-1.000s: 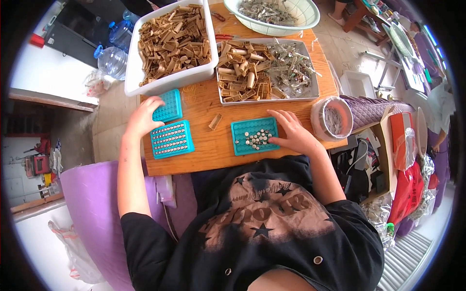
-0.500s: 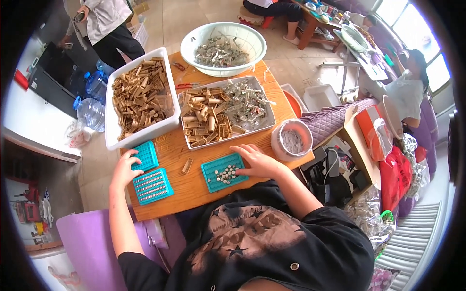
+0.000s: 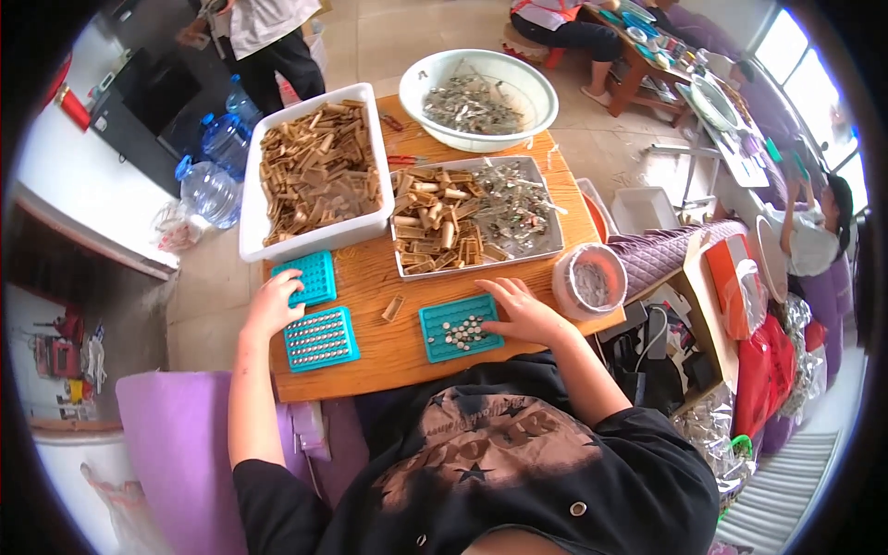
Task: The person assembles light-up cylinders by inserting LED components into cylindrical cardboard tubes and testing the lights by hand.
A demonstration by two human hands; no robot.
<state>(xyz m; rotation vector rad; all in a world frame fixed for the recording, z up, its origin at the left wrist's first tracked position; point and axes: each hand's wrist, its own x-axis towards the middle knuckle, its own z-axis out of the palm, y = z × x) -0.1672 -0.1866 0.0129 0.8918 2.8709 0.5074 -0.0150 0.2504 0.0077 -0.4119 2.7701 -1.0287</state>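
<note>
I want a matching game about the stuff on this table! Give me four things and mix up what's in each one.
Things:
1. white bin
2. round white bowl
3. teal tray under the right hand
4. flat grey tray

What is in it:
A. tan pieces and grey metal bits, side by side
B. only tan pieces
C. a tangle of grey metal bits
D. small silvery beads in its middle

Pairs: 1-B, 2-C, 3-D, 4-A
</note>
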